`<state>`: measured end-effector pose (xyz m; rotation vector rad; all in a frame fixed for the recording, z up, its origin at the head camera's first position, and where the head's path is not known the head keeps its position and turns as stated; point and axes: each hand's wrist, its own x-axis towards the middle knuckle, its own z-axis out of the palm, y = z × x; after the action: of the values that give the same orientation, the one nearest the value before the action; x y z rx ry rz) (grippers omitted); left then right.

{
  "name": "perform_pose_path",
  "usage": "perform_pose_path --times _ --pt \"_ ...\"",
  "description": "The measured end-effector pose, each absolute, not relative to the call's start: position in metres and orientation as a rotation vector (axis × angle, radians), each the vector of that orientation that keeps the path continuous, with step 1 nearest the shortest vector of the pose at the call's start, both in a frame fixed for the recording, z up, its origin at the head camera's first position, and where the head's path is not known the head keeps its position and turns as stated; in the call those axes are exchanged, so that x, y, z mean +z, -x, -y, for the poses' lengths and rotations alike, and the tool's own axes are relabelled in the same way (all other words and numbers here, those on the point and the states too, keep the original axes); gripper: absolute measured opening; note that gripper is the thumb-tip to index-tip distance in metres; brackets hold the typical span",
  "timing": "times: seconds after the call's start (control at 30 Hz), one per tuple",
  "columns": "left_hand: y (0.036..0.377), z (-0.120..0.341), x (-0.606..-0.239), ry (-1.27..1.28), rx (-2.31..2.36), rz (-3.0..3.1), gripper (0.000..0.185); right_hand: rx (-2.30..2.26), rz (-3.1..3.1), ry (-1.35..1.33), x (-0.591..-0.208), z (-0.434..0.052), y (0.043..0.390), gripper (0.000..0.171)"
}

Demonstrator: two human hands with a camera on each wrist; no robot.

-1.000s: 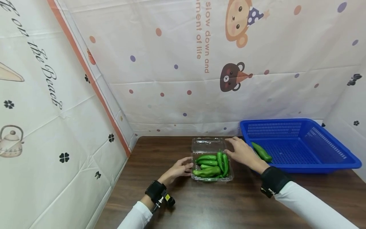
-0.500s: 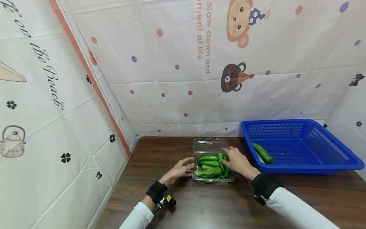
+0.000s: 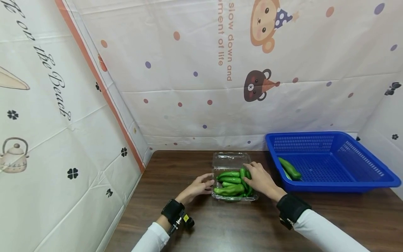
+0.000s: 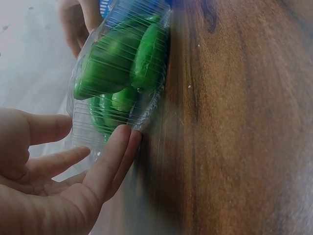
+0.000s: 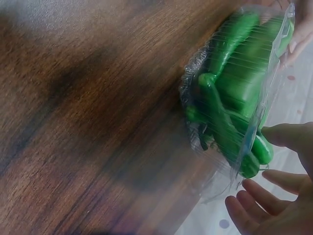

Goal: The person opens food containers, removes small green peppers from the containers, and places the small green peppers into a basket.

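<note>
A clear plastic clamshell box (image 3: 234, 198) lies on the table with its lid (image 3: 231, 160) folded back. Several green peppers (image 3: 230, 190) fill it, some lying crosswise at left and others lengthwise at right. At the box's left wall is my left hand (image 3: 196, 188); the left wrist view shows its extended fingers (image 4: 113, 154) against the ribbed plastic. My right hand (image 3: 262, 180) reaches over the right rim. In the right wrist view, its thumb (image 5: 286, 134) is right at the end of a pepper (image 5: 263, 149), while the other fingers extend loosely beside the wall.
To the right stands a blue plastic basket (image 3: 343, 184) with perforated sides, a green pepper (image 3: 289, 168) lying along its left side. Behind the brown wooden table (image 3: 226, 227) hangs a printed white cloth (image 3: 176, 119), and another covers the left side.
My right hand has moved left and slightly down from the box's right edge to over the peppers at right. My left hand has stayed at the left wall.
</note>
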<state>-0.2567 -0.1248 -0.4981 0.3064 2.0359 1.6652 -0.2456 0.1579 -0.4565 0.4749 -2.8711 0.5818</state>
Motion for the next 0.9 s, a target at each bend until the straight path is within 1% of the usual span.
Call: perform_pose_path --times 0.2,0.47,0.67,0.9 --pt "0.256 0.123 -0.497 -0.255 1.677 -2.025 0.054 0.638 2.830 -0.525 -0.455 -0.152 0.242 0.054" --pt "0.257 0.121 -0.496 -0.242 1.660 -2.048 0.054 0.722 2.848 -0.649 -0.459 -0.145 0.233 0.056" --pt "0.258 0.121 -0.497 -0.222 1.655 -2.049 0.054 0.782 2.840 -0.744 -0.463 -0.144 0.231 0.054" --pt "0.257 0.121 -0.496 -0.214 1.664 -2.039 0.055 0.766 2.846 -0.793 -0.464 -0.144 0.231 0.052"
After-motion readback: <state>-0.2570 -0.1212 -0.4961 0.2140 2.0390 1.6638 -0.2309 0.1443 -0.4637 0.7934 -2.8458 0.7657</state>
